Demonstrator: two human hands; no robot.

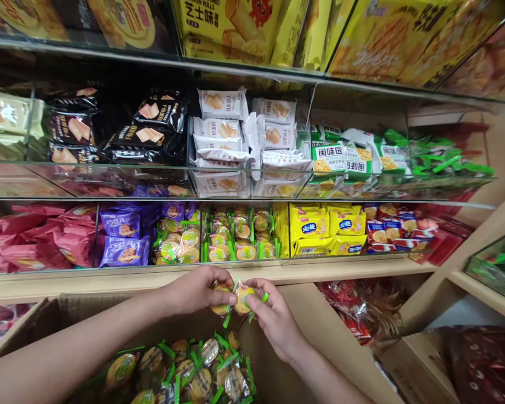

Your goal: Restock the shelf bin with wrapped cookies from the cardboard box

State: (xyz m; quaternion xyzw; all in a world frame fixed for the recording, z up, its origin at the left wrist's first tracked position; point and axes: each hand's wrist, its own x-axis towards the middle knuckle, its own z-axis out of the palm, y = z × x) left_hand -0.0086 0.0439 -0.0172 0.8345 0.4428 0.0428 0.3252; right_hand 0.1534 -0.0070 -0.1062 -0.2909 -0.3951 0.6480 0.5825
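Note:
My left hand (206, 292) is closed on a round, clear-wrapped cookie (221, 296) with green wrapper ends. Right beside it, my right hand (273, 317) pinches a second wrapped cookie (243, 300) with a yellow-green label. Both hands are held close together above an open cardboard box (63, 317), just in front of the lowest shelf edge. Many more cookies of this kind (202, 384) lie loose in the box. On the lowest shelf, behind glass, matching cookies (242, 233) stand in stacked rows.
Left of the shelved cookies are purple packets (124, 252) and red packets (33, 247); yellow packets (309, 224) are to the right. The middle shelf has black (76, 126), white (219, 132) and green-white packets (328, 157). A glass front edge (252, 199) runs above the lowest shelf.

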